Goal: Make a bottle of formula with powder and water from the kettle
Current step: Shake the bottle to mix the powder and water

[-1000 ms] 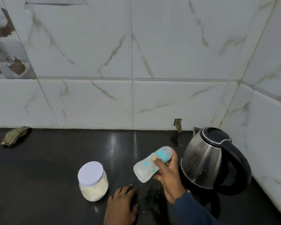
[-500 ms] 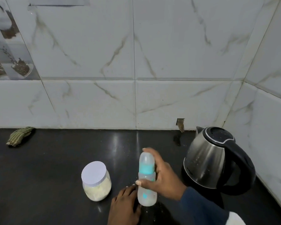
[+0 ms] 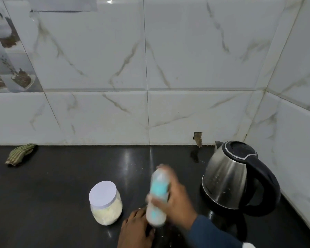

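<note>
Right hand (image 3: 175, 201): fingers wrapped closed around the baby bottle (image 3: 157, 196), gripping it at mid-body. The bottle stands roughly upright, tilted slightly right at the top, and is blurred; whether its base touches the table (image 3: 61, 185) cannot be told. The bottle is translucent with a teal band and teal marks.

Left hand (image 3: 136, 231): lies flat, palm down, fingers loosely spread on the table at the near edge, just beside the foot of the bottle; it grips nothing.

Powder jar (image 3: 106, 203): stands upright just left of the bottle, white lid on, pale powder inside, apart from both hands.

Kettle (image 3: 238, 178): steel body, black lid and handle, on its base to the right of the bottle, lid down, spout toward the far wall. It sits in the corner, near the right-hand tiled wall (image 3: 293, 140).

A striped cloth (image 3: 20, 154) lies far left against the back wall. The dark table between cloth and jar is bare.
</note>
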The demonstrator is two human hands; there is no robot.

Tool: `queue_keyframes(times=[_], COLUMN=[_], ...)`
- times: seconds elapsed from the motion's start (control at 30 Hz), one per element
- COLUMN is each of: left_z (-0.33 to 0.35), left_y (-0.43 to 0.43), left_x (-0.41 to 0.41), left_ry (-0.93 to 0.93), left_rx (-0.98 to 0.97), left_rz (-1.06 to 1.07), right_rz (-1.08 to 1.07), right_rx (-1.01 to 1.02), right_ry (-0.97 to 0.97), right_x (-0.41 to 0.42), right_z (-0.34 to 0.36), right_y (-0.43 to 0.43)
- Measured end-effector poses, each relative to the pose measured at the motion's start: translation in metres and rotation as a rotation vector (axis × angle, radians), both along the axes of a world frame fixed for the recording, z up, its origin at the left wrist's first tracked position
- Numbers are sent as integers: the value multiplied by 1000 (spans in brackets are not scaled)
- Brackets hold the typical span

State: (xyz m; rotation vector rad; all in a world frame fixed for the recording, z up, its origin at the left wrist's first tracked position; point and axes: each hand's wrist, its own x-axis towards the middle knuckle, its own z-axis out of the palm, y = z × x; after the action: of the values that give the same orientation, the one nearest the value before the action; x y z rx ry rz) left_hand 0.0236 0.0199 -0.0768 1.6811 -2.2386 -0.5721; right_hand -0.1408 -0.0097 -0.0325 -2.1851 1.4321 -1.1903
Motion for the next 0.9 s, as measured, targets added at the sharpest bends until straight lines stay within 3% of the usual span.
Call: queue_keyframes(times=[0.07, 0.17, 0.27, 0.33, 0.37, 0.43, 0.5, 0.6, 0.67, 0.73, 0.77, 0.83, 0.9], left_z=[-1, -3, -5, -9, -5, -6, -12, -7, -13, -7, -9, -13, -9], left_y=[-1, 0, -3, 1, 2, -2, -3, -5, -3, -4, -5, -2, -4], left_x=[0, -2, 2, 1, -1, 2, 3, 4, 5, 2, 3, 7, 5], left_ry=[0, 22, -22, 13, 17, -16, -14, -44, 0, -1, -43, 15, 8], left_rx=[-6, -2, 16, 4, -23, 16, -5, 30, -16, 14, 41, -26, 22], left_rz=[-24, -31, -16, -23, -29, -23, -46, -32, -65, -49, -38, -78, -57], right_rz=[-156, -43, -218, -29, -20, -180, -11, -195, 36, -95, -130, 62, -82], right_rx=[-26, 49, -30, 6, 72, 26, 150, 71, 159, 155, 132, 217, 189], right_ry=[-141, -137, -262, -167, -252, -440, -407, -417, -372, -531, -472, -426, -592], right_x=[-11, -8, -15, -10, -12, -18, -16, -23, -18, -21, -22, -18, -21], right_z=[1, 16, 12, 20, 12, 15, 15, 9, 10, 6, 9, 5, 0], right_y=[-4, -8, -7, -7, -9, -8, -11, -11, -11, -12, -17, -15, -14])
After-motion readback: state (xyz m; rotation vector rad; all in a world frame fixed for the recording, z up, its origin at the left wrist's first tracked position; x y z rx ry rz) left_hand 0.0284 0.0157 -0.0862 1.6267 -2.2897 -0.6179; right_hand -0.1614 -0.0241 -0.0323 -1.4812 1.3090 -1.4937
